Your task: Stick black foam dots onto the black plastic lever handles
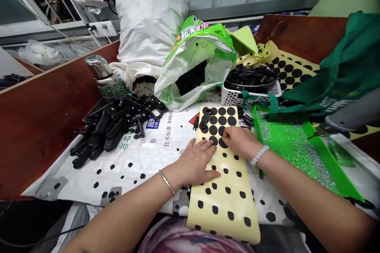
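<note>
A yellow backing sheet (pixel 221 201) lies lengthwise before me, with rows of black round stickers (pixel 222 120) on its far part and small black marks on its near part. My left hand (pixel 194 162) rests flat on the sheet's left side, fingers stretched out and fingertips beside the nearest stickers. Closed in a pinch, my right hand (pixel 240 140) is at the edge of a black round sticker (pixel 222 142) in the nearest row; its fingertips are partly hidden. A black plastic lever-like part (pixel 206 118) lies on the sheet's far left corner, beside a small black pronged piece (pixel 195 123).
Black plastic parts (pixel 108 126) are heaped at left near a metal-topped flask (pixel 99 69). Behind the sheet stand an open green-white bag (pixel 169 83) and a white basket (pixel 252 98) of black pieces. At right are a green tray (pixel 282 138) with screws and an electric screwdriver (pixel 353 112).
</note>
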`<state>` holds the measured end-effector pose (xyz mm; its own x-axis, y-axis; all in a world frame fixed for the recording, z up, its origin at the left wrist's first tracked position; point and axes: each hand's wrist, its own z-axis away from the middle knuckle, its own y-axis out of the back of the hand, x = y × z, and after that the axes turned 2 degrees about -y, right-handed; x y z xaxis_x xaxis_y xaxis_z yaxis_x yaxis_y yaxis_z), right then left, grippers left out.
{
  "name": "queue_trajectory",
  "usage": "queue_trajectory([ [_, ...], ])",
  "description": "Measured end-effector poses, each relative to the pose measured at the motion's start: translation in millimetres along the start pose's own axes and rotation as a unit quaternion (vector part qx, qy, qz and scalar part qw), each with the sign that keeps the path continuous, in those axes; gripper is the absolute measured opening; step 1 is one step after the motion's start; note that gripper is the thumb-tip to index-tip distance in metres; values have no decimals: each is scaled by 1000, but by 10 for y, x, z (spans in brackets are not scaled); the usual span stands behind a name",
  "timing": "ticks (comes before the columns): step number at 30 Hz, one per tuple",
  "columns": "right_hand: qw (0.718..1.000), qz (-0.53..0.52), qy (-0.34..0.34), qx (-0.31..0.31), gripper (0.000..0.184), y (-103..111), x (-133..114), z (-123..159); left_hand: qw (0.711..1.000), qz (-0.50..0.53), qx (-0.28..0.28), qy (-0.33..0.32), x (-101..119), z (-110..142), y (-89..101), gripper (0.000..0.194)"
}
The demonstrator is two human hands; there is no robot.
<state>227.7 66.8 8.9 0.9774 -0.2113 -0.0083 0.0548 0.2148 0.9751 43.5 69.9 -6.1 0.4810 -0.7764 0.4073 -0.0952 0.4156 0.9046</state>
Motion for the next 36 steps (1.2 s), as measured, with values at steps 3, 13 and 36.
queue_trajectory([
  [3,999,-7,7,45,21,-71,7,79,1000,10,10,0,-22,46,-40,77],
  [13,991,15,75,111,23,-175,57,178,999,22,29,-11,-59,67,-102,75],
  [36,952,-78,167,245,30,-356,239,758,998,45,50,-15,-75,68,-108,73],
])
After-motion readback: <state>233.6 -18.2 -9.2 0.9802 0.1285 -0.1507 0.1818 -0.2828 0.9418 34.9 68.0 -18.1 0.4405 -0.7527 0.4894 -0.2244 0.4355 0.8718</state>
